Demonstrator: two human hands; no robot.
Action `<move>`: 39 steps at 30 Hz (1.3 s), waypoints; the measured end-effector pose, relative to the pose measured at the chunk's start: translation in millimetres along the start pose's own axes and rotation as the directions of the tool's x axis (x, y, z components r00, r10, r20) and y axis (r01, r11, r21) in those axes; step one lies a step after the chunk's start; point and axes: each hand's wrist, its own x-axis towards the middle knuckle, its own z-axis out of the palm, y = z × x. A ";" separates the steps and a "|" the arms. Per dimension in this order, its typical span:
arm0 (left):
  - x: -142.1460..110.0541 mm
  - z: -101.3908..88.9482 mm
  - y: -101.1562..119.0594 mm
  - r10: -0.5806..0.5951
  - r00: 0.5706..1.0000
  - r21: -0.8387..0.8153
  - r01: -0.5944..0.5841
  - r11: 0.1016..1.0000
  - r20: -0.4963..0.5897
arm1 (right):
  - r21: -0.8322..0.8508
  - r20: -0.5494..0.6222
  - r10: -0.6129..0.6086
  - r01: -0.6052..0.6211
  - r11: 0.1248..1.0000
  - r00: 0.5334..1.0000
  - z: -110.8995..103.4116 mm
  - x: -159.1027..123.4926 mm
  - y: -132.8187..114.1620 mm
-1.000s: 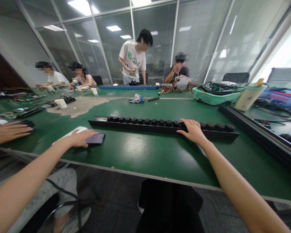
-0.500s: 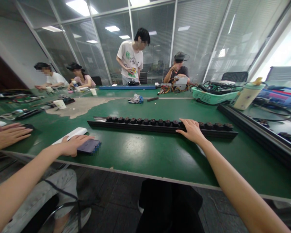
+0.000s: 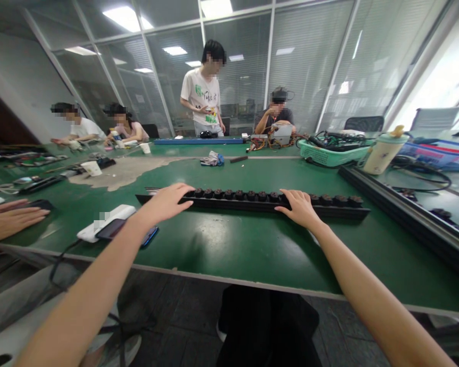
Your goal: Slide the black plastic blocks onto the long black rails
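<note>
A long black rail with a row of round dark pieces along it lies on the green table in front of me. My right hand grips this rail right of its middle, thumb on the near side and fingers over the top. Over the rail's left part is my left hand, fingers stretched and thumb apart; whether it touches the rail I cannot tell. Beneath my left forearm lie a dark phone and a white power strip, both partly hidden.
At the left edge rest another person's hands. A second black rail runs along the right, near a cream bottle and a green basket of cables. A crumpled cloth lies farther back; several people are across the table.
My left hand has left the phone and moved right and forward to the rail's left part. My right hand stays on the rail.
</note>
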 end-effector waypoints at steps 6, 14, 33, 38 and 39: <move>71.5 63.3 123.8 -0.017 0.985 -0.240 -0.025 0.970 -0.172 | -0.019 -0.024 -0.013 0.013 1.000 1.000 1.0 -1.2 -3.1; 97.6 129.5 170.7 0.001 0.940 -0.127 -0.047 0.991 -0.340 | -0.094 -0.155 0.004 -0.019 0.995 0.988 -7.6 1.5 -3.1; 94.2 133.1 156.0 0.030 0.949 -0.136 -0.076 0.988 -0.314 | 0.012 -0.181 0.917 -0.932 0.363 0.355 -60.4 -25.9 66.2; 93.8 131.8 157.2 0.021 0.955 -0.132 -0.062 0.989 -0.297 | -0.018 -0.134 0.903 -0.912 0.409 0.408 -60.3 -32.6 74.1; 93.9 131.7 157.4 0.017 0.955 -0.135 -0.060 0.989 -0.296 | -0.021 -0.128 0.901 -0.909 0.416 0.415 -60.0 -33.7 76.1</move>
